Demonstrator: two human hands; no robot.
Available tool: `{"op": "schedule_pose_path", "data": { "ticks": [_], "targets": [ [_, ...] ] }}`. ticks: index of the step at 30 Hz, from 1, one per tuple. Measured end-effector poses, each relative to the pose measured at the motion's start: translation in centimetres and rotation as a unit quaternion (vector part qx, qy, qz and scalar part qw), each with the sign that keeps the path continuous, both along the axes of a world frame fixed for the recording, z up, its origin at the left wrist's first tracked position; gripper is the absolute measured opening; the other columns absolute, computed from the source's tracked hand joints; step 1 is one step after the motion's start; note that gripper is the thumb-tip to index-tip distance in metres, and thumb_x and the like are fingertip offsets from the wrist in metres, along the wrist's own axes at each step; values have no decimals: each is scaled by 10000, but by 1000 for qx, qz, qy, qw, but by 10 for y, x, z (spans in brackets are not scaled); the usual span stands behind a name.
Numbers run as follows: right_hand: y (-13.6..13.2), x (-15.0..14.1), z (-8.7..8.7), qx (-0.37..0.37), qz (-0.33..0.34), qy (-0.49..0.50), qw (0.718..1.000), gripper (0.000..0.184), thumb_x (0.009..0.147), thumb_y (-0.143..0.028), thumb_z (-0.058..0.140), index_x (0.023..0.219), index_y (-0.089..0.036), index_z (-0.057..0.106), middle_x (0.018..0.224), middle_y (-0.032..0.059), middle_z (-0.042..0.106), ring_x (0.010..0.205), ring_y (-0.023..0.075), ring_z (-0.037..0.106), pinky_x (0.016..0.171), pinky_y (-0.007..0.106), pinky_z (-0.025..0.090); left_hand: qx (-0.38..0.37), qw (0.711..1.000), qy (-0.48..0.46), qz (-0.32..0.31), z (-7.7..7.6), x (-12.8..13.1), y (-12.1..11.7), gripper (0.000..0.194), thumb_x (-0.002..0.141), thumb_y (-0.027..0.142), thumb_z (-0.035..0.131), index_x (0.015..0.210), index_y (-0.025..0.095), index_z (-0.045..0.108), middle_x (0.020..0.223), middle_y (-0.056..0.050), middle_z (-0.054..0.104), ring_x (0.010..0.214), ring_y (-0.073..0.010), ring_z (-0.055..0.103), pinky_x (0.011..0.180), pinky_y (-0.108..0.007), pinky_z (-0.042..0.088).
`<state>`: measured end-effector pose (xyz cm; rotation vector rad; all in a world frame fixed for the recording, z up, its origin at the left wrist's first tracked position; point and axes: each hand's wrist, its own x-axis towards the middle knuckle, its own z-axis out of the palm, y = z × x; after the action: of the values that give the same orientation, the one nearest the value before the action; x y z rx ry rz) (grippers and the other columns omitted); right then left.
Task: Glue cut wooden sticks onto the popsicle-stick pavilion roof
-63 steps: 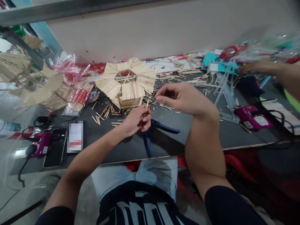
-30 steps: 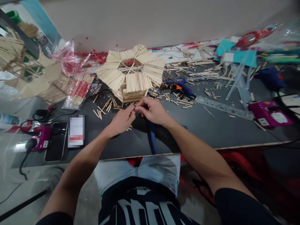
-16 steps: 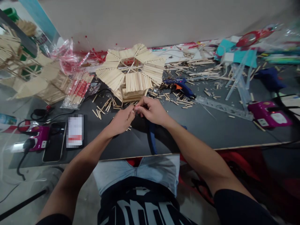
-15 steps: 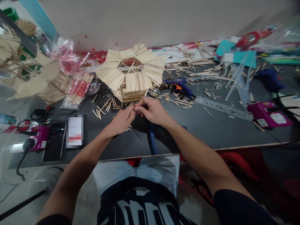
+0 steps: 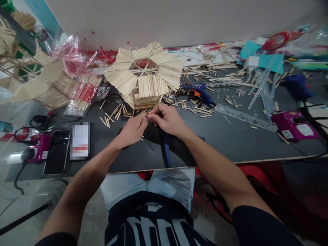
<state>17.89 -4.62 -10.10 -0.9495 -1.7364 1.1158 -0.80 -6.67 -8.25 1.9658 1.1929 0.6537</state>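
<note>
My left hand (image 5: pixel 133 129) and my right hand (image 5: pixel 167 119) meet fingertip to fingertip over the dark table. Both are closed in a pinch, and whatever sits between the fingertips is too small and covered to make out. Just beyond them stands a star-shaped structure of thin wooden sticks (image 5: pixel 152 87), with an open middle. Under my right hand a blue-handled tool (image 5: pixel 166 150) lies on the table, its upper end hidden. Short cut stick pieces (image 5: pixel 109 119) are scattered left of the structure.
A blue hot glue gun (image 5: pixel 202 94) lies right of the structure, near a clear ruler (image 5: pixel 246 118). Two phones (image 5: pixel 56 152) and a purple power strip (image 5: pixel 42 147) are at left, another purple power strip (image 5: pixel 294 126) at right. Bagged sticks (image 5: pixel 83 94) lie behind.
My hands stay pinched together in nearly the same place. The view has shifted slightly; nothing on the table has visibly been moved.
</note>
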Motion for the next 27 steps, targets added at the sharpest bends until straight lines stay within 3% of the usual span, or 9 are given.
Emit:
{"op": "schedule_pose_path", "data": {
  "ticks": [5,10,17,19,21,24,27],
  "targets": [
    [-1,-1,1,-25,4,21,999,350,902,-526,714,849,-205,586,679,-9,635,543,109,561,555,284,456,-26,999,-26,27,1,2,-3,227,1029,289,377,833,220,467,653,47,443,587,-120,423,602,-264,292],
    [0,-1,4,-88,14,76,993,448,850,-624,748,846,-219,556,668,-25,625,509,87,533,474,242,420,-102,979,-171,49,3,2,-5,210,1035,309,374,924,222,530,593,85,361,480,-98,354,510,-230,304],
    [-3,-2,10,-163,51,136,976,481,832,-633,775,841,-212,543,642,-37,628,476,58,509,418,189,389,-115,952,-279,46,8,-7,1,197,1024,372,512,996,203,608,655,57,498,496,-81,490,493,-194,412],
    [-4,-1,12,-186,81,140,969,485,820,-621,794,825,-201,552,637,-35,631,470,55,514,409,179,381,-124,948,-293,7,7,-11,4,237,999,428,601,1053,200,636,703,42,548,520,-79,511,511,-191,442],
    [-4,0,14,-210,120,134,961,495,802,-608,817,794,-188,555,635,-31,633,463,51,512,398,171,370,-121,949,-282,-69,5,-15,8,350,976,492,652,1156,192,661,788,6,628,561,-85,547,541,-199,474],
    [-4,3,17,-236,158,132,950,498,784,-577,844,747,-172,555,618,-31,629,441,39,486,377,161,352,-66,958,-221,-170,1,-19,14,436,1006,515,608,1268,176,687,901,-56,715,634,-108,602,604,-220,503],
    [-5,6,20,-249,184,145,940,480,778,-535,863,725,-163,565,594,-38,624,424,34,483,361,151,342,-5,965,-181,-191,0,-20,17,405,1047,481,548,1278,196,719,946,-69,749,671,-114,625,649,-227,512]
  ]
}}
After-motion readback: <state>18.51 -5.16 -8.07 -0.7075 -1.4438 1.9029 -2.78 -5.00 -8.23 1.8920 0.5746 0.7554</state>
